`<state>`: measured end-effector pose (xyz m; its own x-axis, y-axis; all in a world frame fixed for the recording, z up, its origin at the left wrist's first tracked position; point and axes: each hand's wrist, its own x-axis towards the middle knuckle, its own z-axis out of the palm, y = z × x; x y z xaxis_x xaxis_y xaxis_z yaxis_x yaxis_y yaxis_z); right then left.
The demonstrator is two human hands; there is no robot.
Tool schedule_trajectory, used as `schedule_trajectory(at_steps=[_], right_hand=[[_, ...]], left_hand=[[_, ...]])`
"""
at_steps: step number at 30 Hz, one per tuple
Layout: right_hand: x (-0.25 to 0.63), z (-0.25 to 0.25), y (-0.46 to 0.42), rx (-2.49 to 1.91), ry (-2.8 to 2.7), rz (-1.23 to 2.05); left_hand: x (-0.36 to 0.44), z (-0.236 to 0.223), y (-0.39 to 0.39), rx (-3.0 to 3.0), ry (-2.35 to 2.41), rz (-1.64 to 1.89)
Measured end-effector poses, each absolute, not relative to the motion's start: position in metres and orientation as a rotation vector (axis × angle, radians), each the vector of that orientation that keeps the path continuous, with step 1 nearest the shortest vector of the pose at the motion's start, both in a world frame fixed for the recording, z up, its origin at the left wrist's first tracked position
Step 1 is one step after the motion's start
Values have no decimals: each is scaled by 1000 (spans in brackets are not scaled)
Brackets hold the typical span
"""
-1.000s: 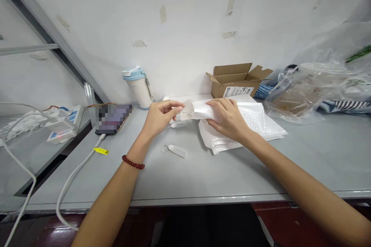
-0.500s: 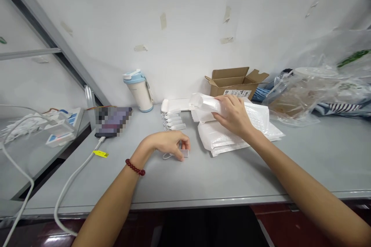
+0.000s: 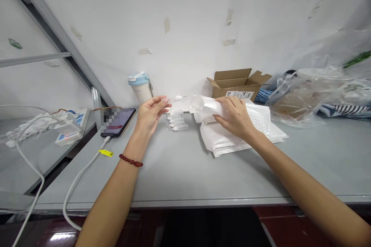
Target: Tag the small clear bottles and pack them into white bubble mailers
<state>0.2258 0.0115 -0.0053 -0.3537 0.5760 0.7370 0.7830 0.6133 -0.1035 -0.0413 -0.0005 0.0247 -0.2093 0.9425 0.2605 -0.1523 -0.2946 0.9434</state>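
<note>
My left hand (image 3: 152,114) is raised over the table, left of several small white tags with cord loops (image 3: 179,127). Its fingers are loosely curled and apart, with nothing visible between them. Just beyond the fingertips is a small white tag (image 3: 180,97), near a flat white packet (image 3: 181,105); I cannot tell whether it touches the packet. My right hand (image 3: 234,115) is closed on a white bubble mailer (image 3: 210,106), its mouth facing left, above a stack of bubble mailers (image 3: 226,142).
An open cardboard box (image 3: 234,83) stands behind the mailers. A cup with a blue lid (image 3: 140,85) and a plugged-in phone (image 3: 117,123) are at the left. Clear plastic bags (image 3: 301,100) lie at the right. A white cable (image 3: 74,185) crosses the table's left side.
My left hand has lifted away from the near table, moving back and left, and let go of the tag. That tag now appears by the white packet. My right hand keeps its hold.
</note>
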Motion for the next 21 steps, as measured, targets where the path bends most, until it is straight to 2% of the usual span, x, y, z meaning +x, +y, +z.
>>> schedule_trajectory(at_steps=[21], right_hand=[[224,-7,9,-1092,-2004,-366]], left_hand=[[-20,13,-6,1444,1148,1644]])
